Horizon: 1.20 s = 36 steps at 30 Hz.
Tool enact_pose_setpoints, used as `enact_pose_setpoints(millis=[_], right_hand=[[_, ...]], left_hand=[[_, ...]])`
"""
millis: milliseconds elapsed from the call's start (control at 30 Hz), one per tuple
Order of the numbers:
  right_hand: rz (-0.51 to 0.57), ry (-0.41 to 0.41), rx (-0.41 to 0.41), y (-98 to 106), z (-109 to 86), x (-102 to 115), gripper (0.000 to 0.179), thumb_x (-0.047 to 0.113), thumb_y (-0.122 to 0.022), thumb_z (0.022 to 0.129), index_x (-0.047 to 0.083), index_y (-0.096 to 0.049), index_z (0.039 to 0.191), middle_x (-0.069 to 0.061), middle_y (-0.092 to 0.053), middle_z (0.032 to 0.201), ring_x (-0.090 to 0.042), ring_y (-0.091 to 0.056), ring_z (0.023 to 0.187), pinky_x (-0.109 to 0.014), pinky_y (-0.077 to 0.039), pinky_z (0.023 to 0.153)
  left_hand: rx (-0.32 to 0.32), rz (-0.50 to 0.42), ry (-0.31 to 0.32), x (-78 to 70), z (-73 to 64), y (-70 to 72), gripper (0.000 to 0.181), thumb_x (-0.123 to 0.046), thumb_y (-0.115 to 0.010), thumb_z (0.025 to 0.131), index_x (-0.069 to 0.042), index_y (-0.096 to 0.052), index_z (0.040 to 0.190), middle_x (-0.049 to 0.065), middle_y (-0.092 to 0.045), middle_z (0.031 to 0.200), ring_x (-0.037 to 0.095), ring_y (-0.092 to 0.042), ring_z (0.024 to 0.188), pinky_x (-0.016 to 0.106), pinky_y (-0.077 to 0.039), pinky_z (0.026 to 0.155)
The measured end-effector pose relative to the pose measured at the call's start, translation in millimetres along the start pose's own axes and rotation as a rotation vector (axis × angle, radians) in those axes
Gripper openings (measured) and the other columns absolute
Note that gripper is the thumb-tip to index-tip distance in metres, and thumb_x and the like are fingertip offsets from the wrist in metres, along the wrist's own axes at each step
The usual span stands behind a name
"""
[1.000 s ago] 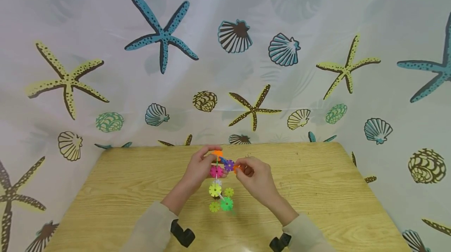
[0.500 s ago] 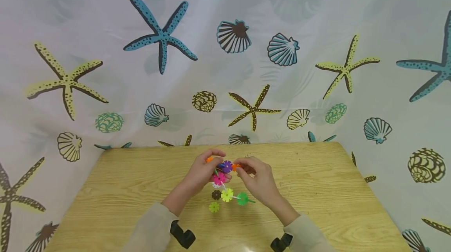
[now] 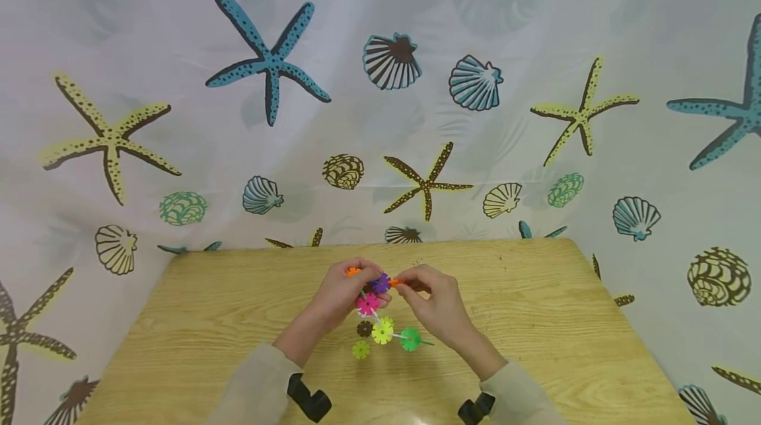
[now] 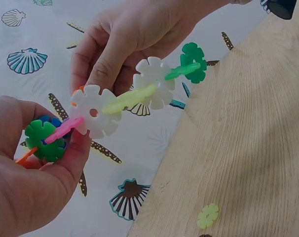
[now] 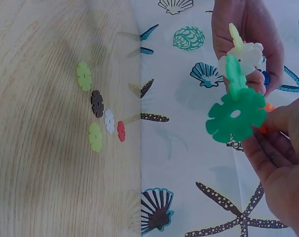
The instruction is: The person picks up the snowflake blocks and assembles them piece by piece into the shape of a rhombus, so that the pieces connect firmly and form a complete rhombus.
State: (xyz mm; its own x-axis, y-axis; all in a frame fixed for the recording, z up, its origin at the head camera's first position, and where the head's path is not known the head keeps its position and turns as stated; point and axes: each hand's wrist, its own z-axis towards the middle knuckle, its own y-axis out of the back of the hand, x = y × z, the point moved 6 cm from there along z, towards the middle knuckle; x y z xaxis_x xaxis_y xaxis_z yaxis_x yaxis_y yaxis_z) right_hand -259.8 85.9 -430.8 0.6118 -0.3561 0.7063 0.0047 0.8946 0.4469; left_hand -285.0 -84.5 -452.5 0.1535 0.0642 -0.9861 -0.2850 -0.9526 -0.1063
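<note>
A chain of interlocking flower-shaped discs hangs between my hands above the table. My left hand [image 3: 337,294] grips its upper part, with a green disc [image 4: 40,132] and a pink disc [image 4: 64,130] at the fingers. A purple disc [image 3: 382,283] shows beside the left thumb. Thumb and fingers of my right hand [image 3: 435,294] pinch an orange disc [image 3: 395,283] right at the purple one's edge. Lower down, the chain runs through a white disc [image 4: 110,124], a yellow disc [image 4: 130,98] and another white disc [image 4: 159,91] to a large green disc [image 5: 243,126].
On the wooden table [image 3: 238,319] below lie several loose discs: yellow-green [image 5: 84,76], dark brown [image 5: 97,103], white [image 5: 109,121], red [image 5: 121,131] and another yellow-green [image 5: 95,137]. A cloth [image 3: 333,114] printed with starfish and shells hangs behind the table.
The chain has turned in my left hand, its free green end swinging to the right. The orange disc stays pinched in my right hand, now more edge-on against the purple one.
</note>
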Motion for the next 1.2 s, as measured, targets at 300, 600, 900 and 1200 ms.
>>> enact_pose_setpoints(millis=[300,600,900,1200], right_hand=[[-0.004,0.038,-0.004,-3,2.3,4,0.01,-0.001,-0.076,0.094,0.004,-0.077,0.101,-0.009,-0.077,0.097,-0.022,-0.077,0.085,-0.029,-0.065,0.079],[0.011,0.027,0.022,-3,4.0,-2,0.011,0.004,-0.076,0.096,0.007,-0.078,0.107,-0.006,-0.076,0.097,-0.02,-0.076,0.085,-0.028,-0.064,0.079],[0.018,-0.016,0.095,-7,4.0,-4,0.013,0.008,-0.076,0.097,0.007,-0.077,0.11,-0.006,-0.077,0.101,-0.019,-0.076,0.088,-0.027,-0.064,0.08],[0.062,-0.181,0.164,1,2.0,-24,0.019,0.01,-0.074,0.099,0.01,-0.075,0.118,-0.008,-0.078,0.107,-0.018,-0.074,0.091,-0.029,-0.063,0.08]], left_hand=[[-0.016,0.003,-0.044,0.3,0.2,0.1,0.024,-0.012,-0.056,0.107,0.011,-0.061,0.114,0.023,-0.074,0.096,0.013,-0.077,0.07,0.03,-0.066,0.074],[0.04,0.035,-0.009,2.5,-1.2,6.6,0.033,-0.016,-0.06,0.108,0.011,-0.063,0.125,0.009,-0.077,0.097,0.013,-0.078,0.083,0.024,-0.064,0.073],[0.068,0.116,0.054,7.5,-1.7,6.4,0.032,-0.018,-0.062,0.107,0.007,-0.067,0.126,0.013,-0.079,0.094,0.013,-0.077,0.076,0.028,-0.065,0.069],[0.004,0.12,0.051,14.9,0.7,20.3,0.03,-0.018,-0.062,0.107,0.006,-0.069,0.122,0.003,-0.078,0.086,0.012,-0.077,0.077,0.026,-0.063,0.069]])
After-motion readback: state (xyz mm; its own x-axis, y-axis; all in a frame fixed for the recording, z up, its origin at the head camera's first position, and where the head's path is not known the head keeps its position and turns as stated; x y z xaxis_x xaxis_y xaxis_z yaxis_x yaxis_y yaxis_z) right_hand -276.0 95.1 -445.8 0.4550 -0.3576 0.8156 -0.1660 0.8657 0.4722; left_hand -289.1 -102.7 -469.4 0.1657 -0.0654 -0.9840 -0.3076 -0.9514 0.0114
